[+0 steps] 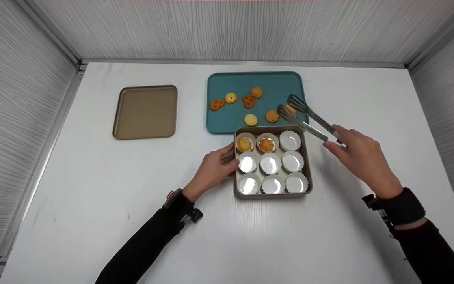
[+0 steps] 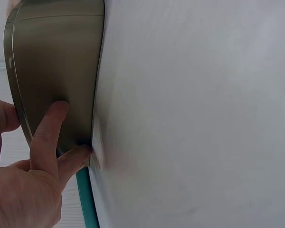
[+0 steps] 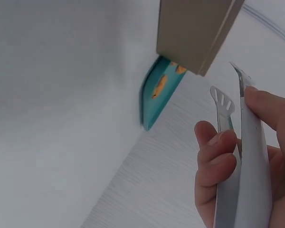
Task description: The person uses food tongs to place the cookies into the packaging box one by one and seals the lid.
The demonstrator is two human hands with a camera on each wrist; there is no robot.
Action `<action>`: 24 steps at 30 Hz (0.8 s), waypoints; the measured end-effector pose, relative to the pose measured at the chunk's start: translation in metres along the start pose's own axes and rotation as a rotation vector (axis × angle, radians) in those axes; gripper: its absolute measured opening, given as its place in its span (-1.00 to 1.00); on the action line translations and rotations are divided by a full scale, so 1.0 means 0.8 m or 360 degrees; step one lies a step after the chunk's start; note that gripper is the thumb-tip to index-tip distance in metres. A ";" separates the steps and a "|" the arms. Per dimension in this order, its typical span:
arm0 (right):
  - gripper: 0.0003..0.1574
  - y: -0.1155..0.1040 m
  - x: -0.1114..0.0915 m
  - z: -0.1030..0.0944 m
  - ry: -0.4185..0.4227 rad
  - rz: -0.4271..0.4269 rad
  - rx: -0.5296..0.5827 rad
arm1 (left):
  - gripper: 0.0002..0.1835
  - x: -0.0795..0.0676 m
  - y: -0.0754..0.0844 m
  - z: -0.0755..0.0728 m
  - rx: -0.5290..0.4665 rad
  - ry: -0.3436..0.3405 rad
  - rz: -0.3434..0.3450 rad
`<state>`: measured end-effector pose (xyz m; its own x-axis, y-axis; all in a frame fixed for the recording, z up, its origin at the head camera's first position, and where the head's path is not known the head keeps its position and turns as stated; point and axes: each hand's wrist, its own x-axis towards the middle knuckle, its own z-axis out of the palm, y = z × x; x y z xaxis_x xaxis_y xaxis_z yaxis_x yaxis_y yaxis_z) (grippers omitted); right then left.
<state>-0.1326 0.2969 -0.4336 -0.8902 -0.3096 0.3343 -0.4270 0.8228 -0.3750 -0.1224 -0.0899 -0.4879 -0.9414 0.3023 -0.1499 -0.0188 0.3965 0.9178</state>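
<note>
I seem to be in a lab booth. Grey wood-grain panels [image 1: 227, 31] edged with metal strips [image 1: 172, 61] enclose my white table [image 1: 258, 240] on three sides, and I wear black wrist bands [image 1: 402, 209].

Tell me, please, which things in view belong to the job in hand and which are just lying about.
Apparently in the job:
metal tongs, held in the right hand
metal tin, touched by the left hand
white baking cups inside it
teal tray, bearing cookies, some pretzel-shaped

Apparently just lying about:
square brown tray, touched by neither hand
</note>
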 end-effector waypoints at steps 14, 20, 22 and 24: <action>-0.34 0.035 0.032 0.015 -0.0331 0.0146 0.0006 | -0.29 0.001 0.002 0.000 -0.0017 0.0013 -0.0021; -0.33 0.039 0.057 0.015 -0.0488 0.0070 -0.0023 | -0.29 0.001 0.000 0.001 -0.0056 0.0011 0.0001; -0.34 0.040 0.064 0.016 -0.0525 0.0063 -0.0045 | -0.29 0.000 0.001 0.001 -0.0069 0.0014 0.0010; -0.35 0.041 0.069 0.018 -0.0553 0.0059 -0.0052 | -0.29 -0.001 0.001 0.000 -0.0087 0.0013 0.0015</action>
<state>-0.1980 0.2999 -0.4398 -0.9082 -0.4184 0.0048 -0.3932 0.8496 -0.3515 -0.1218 -0.0894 -0.4874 -0.9443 0.2986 -0.1386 -0.0283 0.3457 0.9379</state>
